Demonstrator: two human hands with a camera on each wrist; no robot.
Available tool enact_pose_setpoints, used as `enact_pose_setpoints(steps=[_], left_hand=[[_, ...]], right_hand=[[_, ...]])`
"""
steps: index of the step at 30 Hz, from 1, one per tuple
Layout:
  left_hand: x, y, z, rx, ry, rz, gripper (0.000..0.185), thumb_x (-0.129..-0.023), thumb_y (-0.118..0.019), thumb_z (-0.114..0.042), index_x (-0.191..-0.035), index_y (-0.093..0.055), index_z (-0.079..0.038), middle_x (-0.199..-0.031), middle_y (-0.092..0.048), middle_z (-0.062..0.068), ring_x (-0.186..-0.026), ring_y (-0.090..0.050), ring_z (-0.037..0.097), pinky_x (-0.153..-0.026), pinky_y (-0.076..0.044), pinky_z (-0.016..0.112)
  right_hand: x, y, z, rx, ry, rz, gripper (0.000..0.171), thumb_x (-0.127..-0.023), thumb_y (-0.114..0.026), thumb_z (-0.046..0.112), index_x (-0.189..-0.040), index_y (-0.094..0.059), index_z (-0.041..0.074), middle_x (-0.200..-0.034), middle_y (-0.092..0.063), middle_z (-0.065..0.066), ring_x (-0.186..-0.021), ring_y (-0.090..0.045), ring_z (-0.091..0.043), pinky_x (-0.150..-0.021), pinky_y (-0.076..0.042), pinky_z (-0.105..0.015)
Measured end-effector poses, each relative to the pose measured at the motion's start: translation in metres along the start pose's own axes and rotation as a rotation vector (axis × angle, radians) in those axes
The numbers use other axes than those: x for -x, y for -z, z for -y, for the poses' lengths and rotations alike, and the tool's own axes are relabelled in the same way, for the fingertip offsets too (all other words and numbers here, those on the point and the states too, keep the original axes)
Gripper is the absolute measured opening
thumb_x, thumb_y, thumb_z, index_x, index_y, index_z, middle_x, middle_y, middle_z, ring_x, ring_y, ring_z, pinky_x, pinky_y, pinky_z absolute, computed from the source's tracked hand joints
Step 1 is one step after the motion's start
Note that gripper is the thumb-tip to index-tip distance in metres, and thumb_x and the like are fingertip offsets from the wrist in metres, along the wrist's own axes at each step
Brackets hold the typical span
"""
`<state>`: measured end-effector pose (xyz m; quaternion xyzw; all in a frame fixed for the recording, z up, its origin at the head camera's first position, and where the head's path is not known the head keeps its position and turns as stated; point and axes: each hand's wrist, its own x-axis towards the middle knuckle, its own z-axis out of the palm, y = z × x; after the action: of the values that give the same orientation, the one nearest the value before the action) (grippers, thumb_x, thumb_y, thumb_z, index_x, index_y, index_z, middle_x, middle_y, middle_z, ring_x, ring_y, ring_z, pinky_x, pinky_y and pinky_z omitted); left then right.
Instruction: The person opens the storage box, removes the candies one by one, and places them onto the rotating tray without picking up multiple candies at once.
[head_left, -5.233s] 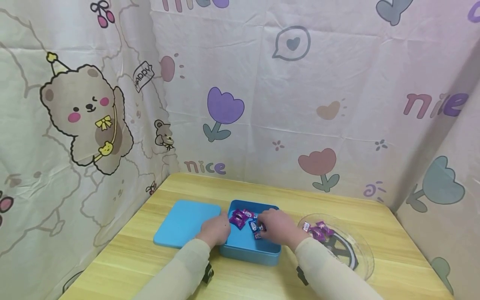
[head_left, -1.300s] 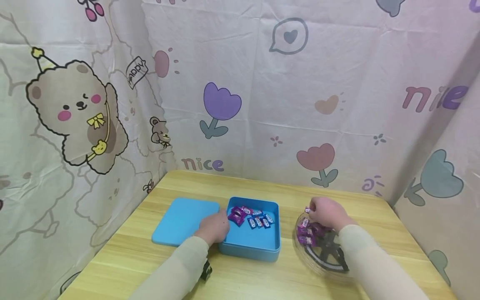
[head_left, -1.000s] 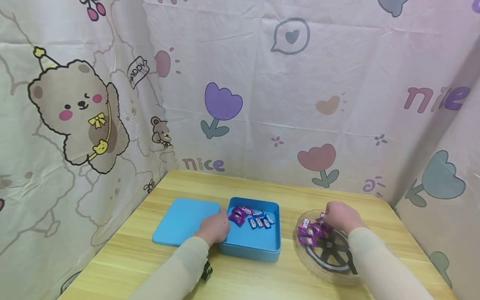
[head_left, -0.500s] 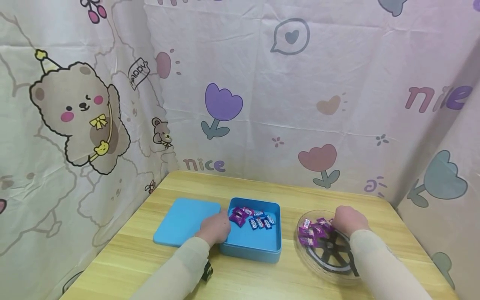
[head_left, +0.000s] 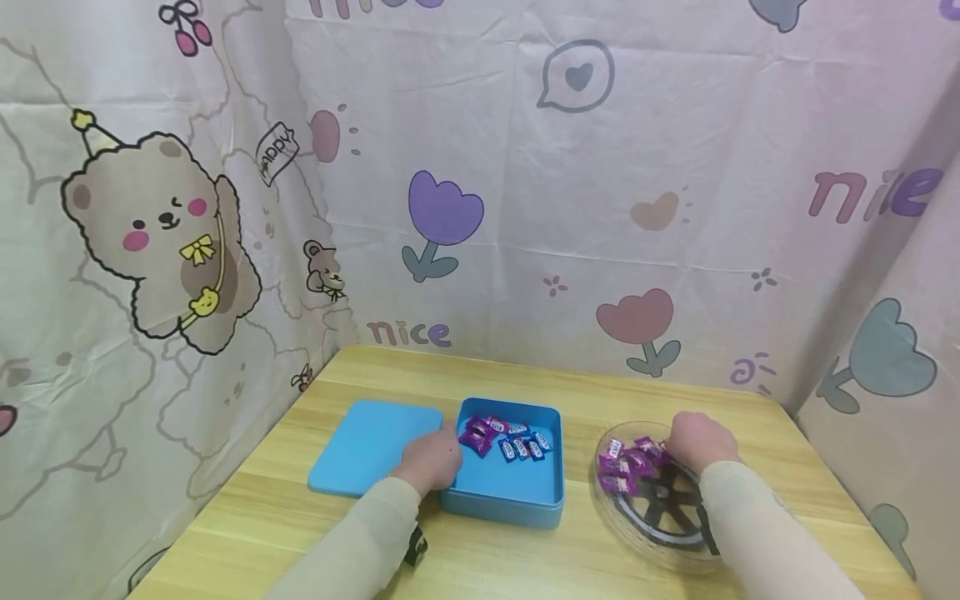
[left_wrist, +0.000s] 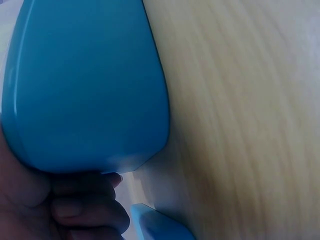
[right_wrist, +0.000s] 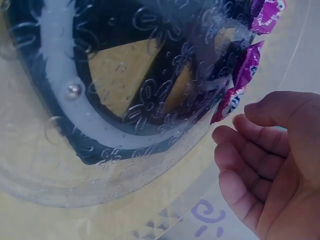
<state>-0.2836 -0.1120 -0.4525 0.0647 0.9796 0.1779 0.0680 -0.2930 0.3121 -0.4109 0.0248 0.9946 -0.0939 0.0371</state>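
An open blue box [head_left: 517, 492] sits mid-table with several blue and purple wrapped candies [head_left: 507, 437] at its far end. My left hand [head_left: 429, 461] stays at the box's left wall, and its fingers [left_wrist: 85, 210] curl in the gap beside the flat blue lid [head_left: 373, 446]. The clear glass plate [head_left: 675, 546] with a black wheel pattern holds several purple candies [head_left: 630, 462]. My right hand [head_left: 697, 442] hovers over the plate's far rim. Its fingers [right_wrist: 250, 165] are loosely curved and empty, just beside the purple candies [right_wrist: 245, 70].
The wooden table [head_left: 300, 517] is walled on three sides by a printed cartoon cloth [head_left: 525, 208]. The lid [left_wrist: 85, 85] lies flat close to the box's corner [left_wrist: 155, 227]. Bare wood [left_wrist: 240, 100] shows beside the lid and between box and plate.
My right hand left the box and went to the glass plate, then slid right along its far side. The left hand has stayed by the box.
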Motion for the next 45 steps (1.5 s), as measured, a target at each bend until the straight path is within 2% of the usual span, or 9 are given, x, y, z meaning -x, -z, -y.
enact_pose_setpoints(steps=[6, 12, 17, 23, 26, 29, 35, 41, 45], left_hand=[[0.0, 0.0, 0.0, 0.002, 0.005, 0.0, 0.054, -0.102, -0.05, -0.017, -0.148, -0.038, 0.01, -0.134, -0.06, 0.022, -0.09, -0.058, 0.028, -0.064, -0.05, 0.04], [0.0, -0.001, 0.001, 0.001, -0.006, -0.009, 0.054, -0.102, -0.049, -0.017, -0.148, -0.038, 0.01, -0.136, -0.059, 0.024, -0.09, -0.058, 0.029, -0.072, -0.053, 0.045], [0.0, -0.002, 0.002, 0.004, -0.011, -0.01, 0.054, -0.102, -0.049, -0.016, -0.147, -0.038, 0.011, -0.136, -0.059, 0.024, -0.09, -0.058, 0.029, -0.078, -0.054, 0.048], [0.001, -0.002, 0.002, 0.015, -0.002, -0.004, 0.054, -0.102, -0.05, -0.016, -0.147, -0.038, 0.011, -0.13, -0.061, 0.023, -0.085, -0.057, 0.028, -0.067, -0.051, 0.043], [0.001, -0.002, 0.003, 0.022, 0.003, -0.003, 0.053, -0.102, -0.05, -0.016, -0.147, -0.039, 0.01, -0.132, -0.061, 0.023, -0.086, -0.057, 0.029, -0.068, -0.051, 0.043], [0.0, -0.002, 0.004, 0.022, -0.002, -0.008, 0.052, -0.102, -0.051, -0.016, -0.145, -0.041, 0.01, -0.132, -0.061, 0.022, -0.087, -0.057, 0.028, -0.072, -0.053, 0.045], [0.001, -0.002, 0.004, 0.026, -0.01, -0.008, 0.048, -0.101, -0.052, -0.016, -0.142, -0.044, 0.01, -0.125, -0.063, 0.02, -0.085, -0.057, 0.028, -0.07, -0.052, 0.044], [0.0, -0.002, 0.003, 0.019, -0.007, -0.012, 0.049, -0.101, -0.052, -0.017, -0.143, -0.044, 0.009, -0.131, -0.061, 0.021, -0.088, -0.057, 0.028, -0.078, -0.053, 0.048], [0.0, -0.002, 0.002, 0.019, -0.001, -0.009, 0.051, -0.101, -0.052, -0.017, -0.144, -0.042, 0.01, -0.133, -0.06, 0.022, -0.088, -0.057, 0.029, -0.077, -0.053, 0.048]], right_hand=[[-0.002, 0.002, 0.014, -0.001, 0.039, -0.019, 0.013, -0.086, -0.066, 0.016, -0.074, -0.063, 0.011, -0.07, -0.059, -0.004, -0.066, -0.055, -0.023, -0.063, -0.049, -0.046], [-0.001, 0.002, 0.045, 0.01, 0.135, -0.064, 0.008, -0.085, -0.066, 0.017, -0.082, -0.064, 0.011, -0.071, -0.059, -0.002, -0.066, -0.054, -0.022, -0.061, -0.048, -0.043], [0.001, 0.002, 0.073, 0.044, 0.198, -0.097, 0.007, -0.086, -0.067, 0.019, -0.085, -0.066, 0.012, -0.075, -0.061, 0.0, -0.068, -0.055, -0.021, -0.064, -0.05, -0.044], [0.005, 0.003, 0.108, 0.033, 0.244, -0.104, 0.008, -0.089, -0.069, 0.021, -0.089, -0.068, 0.013, -0.078, -0.062, 0.001, -0.069, -0.056, -0.018, -0.065, -0.051, -0.041], [0.007, 0.001, 0.123, 0.017, 0.263, -0.123, 0.007, -0.09, -0.068, 0.021, -0.09, -0.068, 0.013, -0.078, -0.061, 0.002, -0.069, -0.055, -0.018, -0.064, -0.051, -0.038], [0.008, -0.005, 0.135, -0.005, 0.299, -0.15, 0.007, -0.09, -0.069, 0.019, -0.091, -0.07, 0.013, -0.08, -0.061, 0.002, -0.071, -0.055, -0.017, -0.065, -0.052, -0.037], [0.009, -0.024, 0.158, -0.017, 0.4, -0.194, 0.012, -0.088, -0.072, 0.021, -0.098, -0.073, 0.014, -0.086, -0.062, 0.003, -0.082, -0.057, -0.018, -0.076, -0.055, -0.038], [0.011, -0.042, 0.181, -0.006, 0.476, -0.172, 0.019, -0.09, -0.075, 0.025, -0.106, -0.075, 0.014, -0.095, -0.066, 0.001, -0.091, -0.06, -0.02, -0.082, -0.055, -0.041], [0.011, -0.056, 0.192, 0.039, 0.52, -0.145, 0.022, -0.092, -0.074, 0.027, -0.11, -0.076, 0.015, -0.098, -0.069, 0.001, -0.093, -0.062, -0.02, -0.085, -0.055, -0.041]])
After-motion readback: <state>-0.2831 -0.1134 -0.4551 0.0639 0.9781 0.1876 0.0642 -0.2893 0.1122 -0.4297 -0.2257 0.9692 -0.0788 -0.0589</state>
